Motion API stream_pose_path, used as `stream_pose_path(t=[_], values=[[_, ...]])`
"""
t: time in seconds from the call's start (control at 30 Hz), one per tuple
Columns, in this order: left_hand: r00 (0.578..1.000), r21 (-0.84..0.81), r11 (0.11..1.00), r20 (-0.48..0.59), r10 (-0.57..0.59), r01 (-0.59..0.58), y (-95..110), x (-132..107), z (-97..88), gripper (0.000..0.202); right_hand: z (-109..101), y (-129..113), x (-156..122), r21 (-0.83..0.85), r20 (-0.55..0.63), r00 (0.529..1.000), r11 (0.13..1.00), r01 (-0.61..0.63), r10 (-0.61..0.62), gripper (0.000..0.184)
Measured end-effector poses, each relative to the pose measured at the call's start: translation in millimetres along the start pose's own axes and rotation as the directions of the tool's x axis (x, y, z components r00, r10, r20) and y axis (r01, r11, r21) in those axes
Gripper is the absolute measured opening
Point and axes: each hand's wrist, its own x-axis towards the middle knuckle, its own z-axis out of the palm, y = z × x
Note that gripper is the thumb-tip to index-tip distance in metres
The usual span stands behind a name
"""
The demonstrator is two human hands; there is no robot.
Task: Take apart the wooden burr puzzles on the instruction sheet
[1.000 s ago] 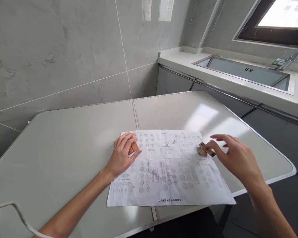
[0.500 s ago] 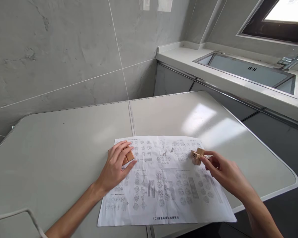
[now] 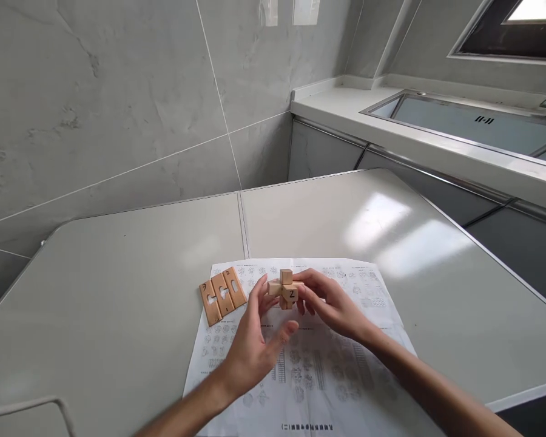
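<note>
A small cross-shaped wooden puzzle (image 3: 286, 289) with a number on one face is held above a printed instruction sheet (image 3: 337, 370). My right hand (image 3: 334, 306) pinches it from the right side. My left hand (image 3: 255, 346) touches its left end with the fingertips, the thumb spread out below. Three flat notched wooden pieces (image 3: 222, 294), each numbered, lie side by side at the sheet's upper left corner, apart from both hands.
The sheet lies on a grey folding table (image 3: 118, 285) with a seam down its middle. A tiled wall stands behind it. A counter with a steel sink (image 3: 459, 118) runs along the right. A white cable (image 3: 27, 403) loops at the lower left.
My right hand picked up the cross-shaped puzzle and carried it left to the sheet's middle. My left hand left the flat pieces and came to meet it. The view tilted down.
</note>
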Motion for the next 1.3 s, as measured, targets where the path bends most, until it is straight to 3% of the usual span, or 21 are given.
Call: stream_pose_path(t=[0.13,0.37,0.63,0.73,0.9,1.1,1.3], values=[[0.999,-0.138,0.99,0.031,-0.04,0.043,-2,6,2.1,0.086,1,9,2,-0.01,0.023,0.999,1.0,0.022,-0.022,0.031],[0.997,-0.24,0.968,0.032,-0.074,0.079,-10,8,-3.4,0.081,5,20,1,0.046,0.105,0.994,0.999,-0.013,0.008,0.027],[0.999,-0.21,0.977,0.006,-0.044,0.044,-10,8,-2.8,0.081,-5,13,4,0.139,0.268,0.96,0.984,-0.116,0.075,0.028],[1.0,-0.213,0.977,0.016,0.003,0.0,-9,9,-1.6,0.081,-14,13,6,0.171,0.379,0.921,0.972,-0.162,0.087,0.029],[0.993,-0.238,0.97,0.097,0.067,-0.042,-7,10,-0.4,0.082,-23,13,5,0.182,0.576,0.804,0.936,-0.302,0.148,0.029],[0.982,-0.28,0.959,0.16,0.097,-0.049,-8,11,-2.6,0.083,-20,20,4,0.322,0.63,0.771,0.872,-0.369,0.094,0.032],[0.97,-0.24,0.969,0.214,0.118,-0.065,-6,9,-3.2,0.076,-19,23,2,0.316,0.725,0.682,0.833,-0.454,0.096,0.033]])
